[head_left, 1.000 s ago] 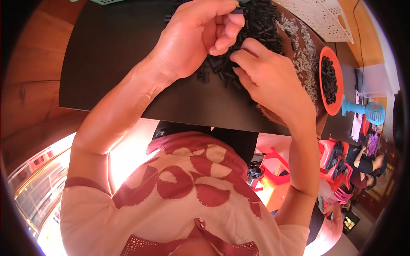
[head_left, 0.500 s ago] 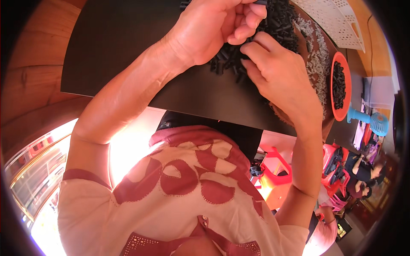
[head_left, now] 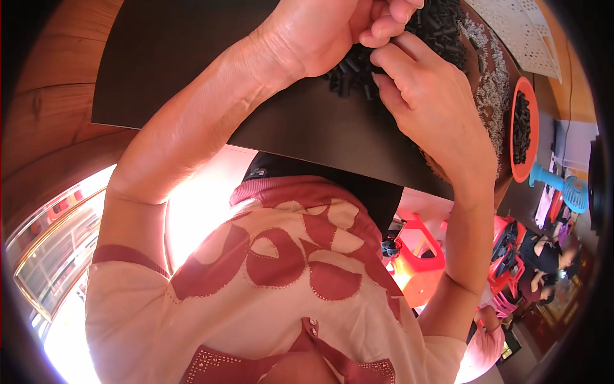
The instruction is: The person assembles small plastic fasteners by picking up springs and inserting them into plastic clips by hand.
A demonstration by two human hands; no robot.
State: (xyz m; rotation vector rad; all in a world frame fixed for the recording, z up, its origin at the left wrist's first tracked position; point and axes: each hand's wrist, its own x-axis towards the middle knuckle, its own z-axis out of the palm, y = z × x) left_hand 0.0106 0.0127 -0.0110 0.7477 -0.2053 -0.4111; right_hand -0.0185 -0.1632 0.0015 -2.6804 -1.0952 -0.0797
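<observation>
At the top edge, my left hand (head_left: 332,32) is raised palm up with its fingers curled. Its fingertips are partly cut off, so whatever they pinch is hidden. Just below and to the right, my right hand (head_left: 435,96) has thumb and forefinger bent together at the near side of a heap of short black tubes (head_left: 441,29). Nothing can be made out between those fingers. The two hands almost touch. Small clear or silvery pieces (head_left: 495,96) lie in a band along the right of the heap.
The dark table (head_left: 173,57) carries an orange bowl (head_left: 535,131) of black tubes at the right, beside a blue handheld fan (head_left: 574,194). A white perforated basket (head_left: 521,32) stands at the far right. Red stools (head_left: 419,246) and other people (head_left: 543,256) are beyond the table.
The view has shifted, so the table, bowl and both hands appear slightly further right, the hands also higher. The black tube seen at my left fingertips is out of sight.
</observation>
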